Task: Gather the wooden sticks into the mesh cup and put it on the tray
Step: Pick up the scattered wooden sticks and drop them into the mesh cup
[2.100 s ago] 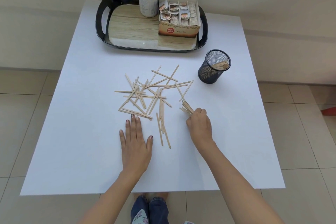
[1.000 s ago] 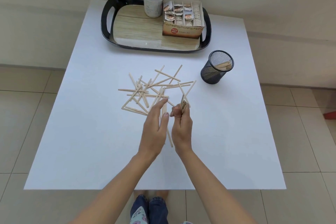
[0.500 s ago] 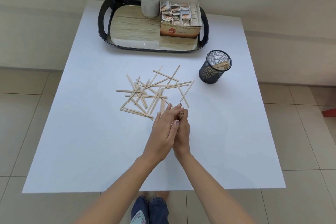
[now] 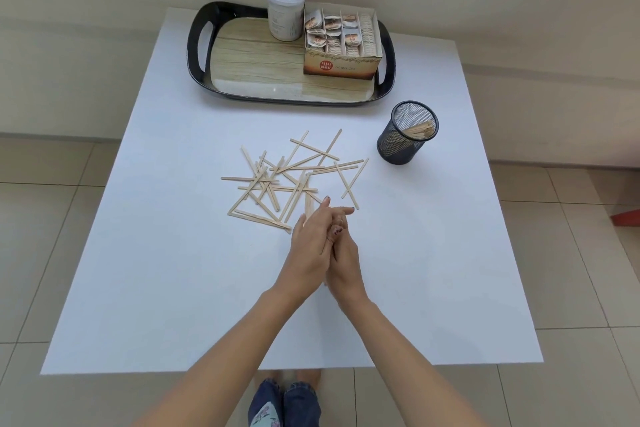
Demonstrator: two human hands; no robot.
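Observation:
Several wooden sticks (image 4: 277, 180) lie scattered in a loose pile at the middle of the white table (image 4: 173, 288). The black mesh cup (image 4: 398, 146) stands upright to the right of the pile, with a few sticks leaning inside it. My left hand (image 4: 308, 253) and my right hand (image 4: 346, 263) are pressed together just in front of the pile, closed around a small bundle of sticks. That bundle is almost wholly hidden between my palms. The black tray (image 4: 194, 55) with a wood-pattern floor sits at the table's far edge.
On the tray's right half stand a white lidded jar (image 4: 285, 14) and an open box of tea bags (image 4: 341, 66); its left half shows bare wood pattern. Tiled floor surrounds the table, and a wall rises behind it.
My right hand picked a few sticks off the table's right side. My left hand lifted off the table and closed against the right hand around them.

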